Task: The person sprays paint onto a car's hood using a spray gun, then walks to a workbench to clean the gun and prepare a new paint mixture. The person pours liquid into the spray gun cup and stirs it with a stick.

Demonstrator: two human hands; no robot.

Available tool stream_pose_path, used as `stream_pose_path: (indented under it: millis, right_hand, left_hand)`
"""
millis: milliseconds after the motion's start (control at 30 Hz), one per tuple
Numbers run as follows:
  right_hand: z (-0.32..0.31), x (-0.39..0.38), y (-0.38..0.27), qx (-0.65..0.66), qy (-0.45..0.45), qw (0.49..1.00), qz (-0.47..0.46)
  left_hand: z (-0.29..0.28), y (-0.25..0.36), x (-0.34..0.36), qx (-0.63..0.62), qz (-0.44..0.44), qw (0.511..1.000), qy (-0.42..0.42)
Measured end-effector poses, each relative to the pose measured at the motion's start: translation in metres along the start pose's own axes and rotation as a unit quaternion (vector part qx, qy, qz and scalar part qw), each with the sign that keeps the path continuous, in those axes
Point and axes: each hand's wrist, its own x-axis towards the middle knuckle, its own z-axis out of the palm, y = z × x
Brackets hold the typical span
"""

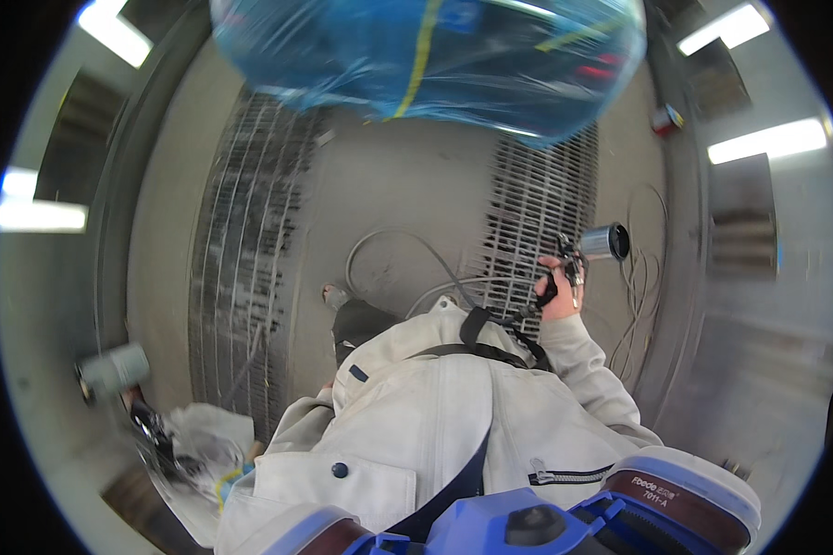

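Note:
In my right hand (558,294) is a spray gun (572,264), my fingers wrapped round its grip. A shiny metal cup (603,242) with a dark round end sits on the gun and points to the right. My left hand (328,387) is almost wholly hidden at the end of its pale sleeve; only a sliver of skin shows, so its fingers cannot be made out. Ahead of me stands a large, rounded object under blue plastic film (342,60), with yellow tape strips across it.
Grey hose (416,239) loops over the floor before me. Metal floor grating (250,213) runs along the left, with more grating (537,194) at right. A grey cylinder (113,370) and crumpled clear plastic (213,430) are at lower left. A small red can (665,120) stands by the right wall.

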Motion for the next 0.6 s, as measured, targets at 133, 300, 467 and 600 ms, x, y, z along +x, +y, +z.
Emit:
stream_pose_path:
  millis: [133, 300, 467, 600]
  right_hand:
    - [-0.033, -0.005, -0.052, 0.018, 0.088, 0.994, -0.063]
    - [-0.084, 0.017, -0.105, 0.048, 0.161, 0.975, -0.149]
    - [-0.114, 0.059, -0.173, 0.094, 0.205, 0.951, -0.212]
    - [-0.142, 0.11, -0.231, 0.058, 0.202, 0.954, -0.212]
  left_hand:
    - [-0.026, 0.086, 0.062, 0.142, 0.072, 0.987, -0.029]
    - [-0.016, 0.261, 0.107, -0.007, 0.111, 0.994, -0.009]
    - [0.062, 0.368, 0.113, 0.052, 0.155, 0.984, -0.069]
    - [0.161, 0.431, 0.127, 0.159, 0.185, 0.96, -0.14]
